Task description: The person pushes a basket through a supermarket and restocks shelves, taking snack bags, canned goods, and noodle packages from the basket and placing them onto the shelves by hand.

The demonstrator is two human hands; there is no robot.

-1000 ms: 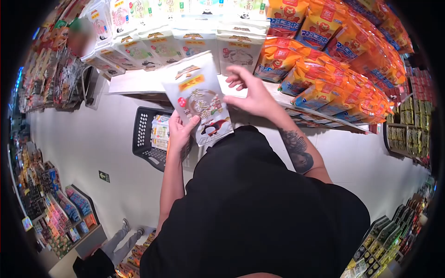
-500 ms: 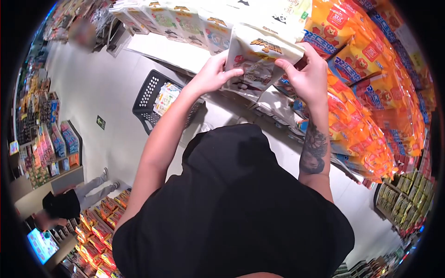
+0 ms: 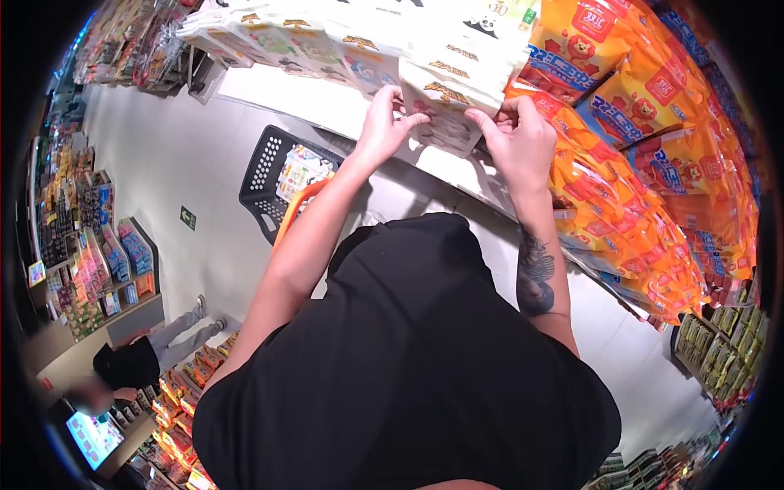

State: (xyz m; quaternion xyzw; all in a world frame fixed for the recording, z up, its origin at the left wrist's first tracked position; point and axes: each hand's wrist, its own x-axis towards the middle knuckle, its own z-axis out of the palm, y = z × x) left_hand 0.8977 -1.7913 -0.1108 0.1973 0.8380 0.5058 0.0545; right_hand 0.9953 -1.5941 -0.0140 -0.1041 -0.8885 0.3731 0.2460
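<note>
Between my two hands stands a white pack [image 3: 447, 126] with brown lettering along its upper part. It is at the front of a row of similar white packs [image 3: 449, 55] on the shelf. My left hand [image 3: 387, 126] grips its left edge, thumb across the front and fingers at the side. My right hand [image 3: 518, 139] pinches the right edge, the thumb near the upper corner and the other fingers curled, partly hidden. The pack's back is out of sight.
Orange snack bags [image 3: 637, 114] are heaped right of the white packs. A black basket [image 3: 260, 167] with an orange handle [image 3: 296, 208] and printed packs inside stands on the floor at my left. A person [image 3: 131, 359] is at lower left, near a lit screen [image 3: 94, 437].
Both hands have brought the white pack away from me and lower, against the front of the row of packs. The view has shifted slightly; the basket's orange handle now shows.
</note>
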